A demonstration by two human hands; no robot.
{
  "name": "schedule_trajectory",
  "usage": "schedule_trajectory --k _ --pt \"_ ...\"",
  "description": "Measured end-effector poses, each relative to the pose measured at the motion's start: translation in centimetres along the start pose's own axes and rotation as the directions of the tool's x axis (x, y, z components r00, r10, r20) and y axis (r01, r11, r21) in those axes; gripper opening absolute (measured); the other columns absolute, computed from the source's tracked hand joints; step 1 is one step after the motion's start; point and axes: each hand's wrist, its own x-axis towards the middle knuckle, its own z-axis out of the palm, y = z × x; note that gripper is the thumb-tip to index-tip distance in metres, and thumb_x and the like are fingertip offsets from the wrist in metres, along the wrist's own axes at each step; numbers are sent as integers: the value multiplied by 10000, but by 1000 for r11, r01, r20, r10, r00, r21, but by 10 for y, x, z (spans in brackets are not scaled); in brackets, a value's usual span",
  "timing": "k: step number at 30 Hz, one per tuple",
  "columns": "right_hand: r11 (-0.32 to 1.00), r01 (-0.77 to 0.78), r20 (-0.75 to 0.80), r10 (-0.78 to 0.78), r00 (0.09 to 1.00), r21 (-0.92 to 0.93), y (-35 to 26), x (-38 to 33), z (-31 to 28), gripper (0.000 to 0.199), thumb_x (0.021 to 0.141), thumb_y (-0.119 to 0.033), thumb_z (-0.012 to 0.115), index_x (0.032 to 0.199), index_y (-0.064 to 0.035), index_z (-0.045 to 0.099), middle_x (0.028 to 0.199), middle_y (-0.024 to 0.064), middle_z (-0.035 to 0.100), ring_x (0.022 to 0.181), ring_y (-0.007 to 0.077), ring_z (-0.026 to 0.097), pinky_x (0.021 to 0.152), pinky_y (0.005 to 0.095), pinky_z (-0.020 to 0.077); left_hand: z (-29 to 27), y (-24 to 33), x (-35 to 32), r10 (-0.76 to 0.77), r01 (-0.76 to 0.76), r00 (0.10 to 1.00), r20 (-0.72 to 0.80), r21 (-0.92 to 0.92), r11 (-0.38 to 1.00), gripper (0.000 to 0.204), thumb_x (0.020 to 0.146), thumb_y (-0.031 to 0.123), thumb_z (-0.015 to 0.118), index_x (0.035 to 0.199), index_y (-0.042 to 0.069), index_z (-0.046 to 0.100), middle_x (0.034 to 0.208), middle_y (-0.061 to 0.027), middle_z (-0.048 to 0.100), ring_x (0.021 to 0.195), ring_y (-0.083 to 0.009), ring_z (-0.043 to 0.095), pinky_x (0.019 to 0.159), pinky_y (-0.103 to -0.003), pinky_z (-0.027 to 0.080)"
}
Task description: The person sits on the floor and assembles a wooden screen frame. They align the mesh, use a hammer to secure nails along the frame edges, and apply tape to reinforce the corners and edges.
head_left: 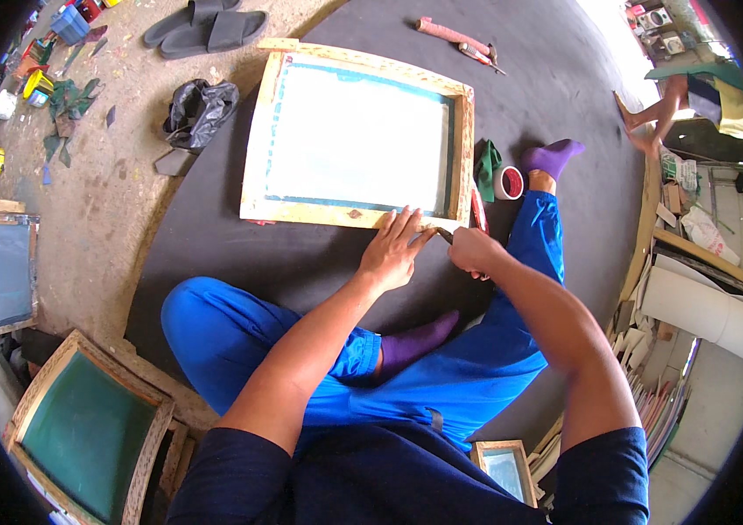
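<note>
A wooden screen-printing frame with pale mesh bordered in teal lies flat on a dark mat in front of me. My left hand rests with fingers spread on the frame's near edge, close to its right corner. My right hand is closed around a small dark-tipped tool that points at that same edge, just beside my left thumb. I sit with legs in blue trousers and purple socks.
A small red-rimmed pot and a green cloth sit right of the frame. A pink-handled tool lies on the far mat. Grey sandals, a black bag, green-mesh frames and rolled paper surround me.
</note>
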Motion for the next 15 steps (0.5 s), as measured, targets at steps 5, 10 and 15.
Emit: schedule_trajectory --k 5,10,15 --pt "990 114 -297 -87 951 77 35 19 47 354 973 -232 543 1175 39 648 943 288 730 851 423 737 792 523 597 -1 1 1 8 -8 1000 -13 -39 999 759 870 207 735 1588 202 490 1697 -212 311 1596 -402 245 1303 -577 210" --pt "978 124 -376 -53 925 166 34 19 69 400 983 -269 533 1297 -41 630 1152 343 715 1122 507 693 999 591 540 -1 1 0 10 -13 998 -66 -50 999 728 832 169 749 1536 186 564 1677 -216 353 1589 -410 265 1285 -598 236" --pt "958 146 -422 -30 906 245 35 28 88 366 972 -274 574 1239 -25 603 1067 348 723 1074 520 700 961 611 546 -5 1 0 0 -5 998 -58 -93 996 777 802 149 784 1544 209 560 1680 -208 357 1587 -408 273 1271 -616 255"
